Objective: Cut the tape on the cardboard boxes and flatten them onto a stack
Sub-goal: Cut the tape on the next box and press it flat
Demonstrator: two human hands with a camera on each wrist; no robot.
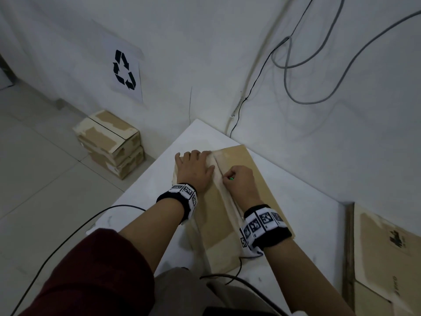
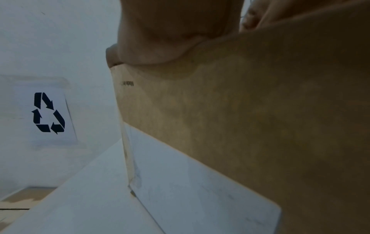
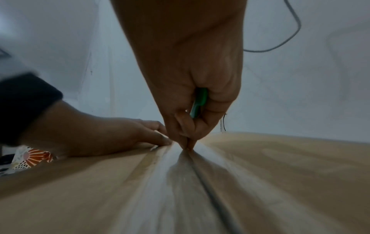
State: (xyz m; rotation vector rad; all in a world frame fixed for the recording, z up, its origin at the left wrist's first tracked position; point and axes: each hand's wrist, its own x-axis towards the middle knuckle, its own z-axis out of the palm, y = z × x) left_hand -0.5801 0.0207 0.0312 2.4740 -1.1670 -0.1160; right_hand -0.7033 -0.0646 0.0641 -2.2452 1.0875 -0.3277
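Cardboard box (image 1: 230, 201): brown, flat-topped, glossy tape (image 1: 224, 190) along its centre seam, on white tabletop (image 1: 303, 201); left hand (image 1: 196, 167) flat on it, fingers spread; right hand (image 1: 239, 181) pinching green cutter (image 3: 198, 102) at seam.

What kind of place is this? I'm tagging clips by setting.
Probably a recycling corner of a workroom: a recycling sign is taped to the wall, cardboard boxes are piled on the floor below, and loose cables hang beside a white table.

The box (image 1: 230, 197) lies on the table (image 1: 205, 133) before me, my left hand (image 1: 196, 169) left of its seam, my right hand (image 1: 239, 181) right; stacked boxes (image 1: 109, 142) sit far left.
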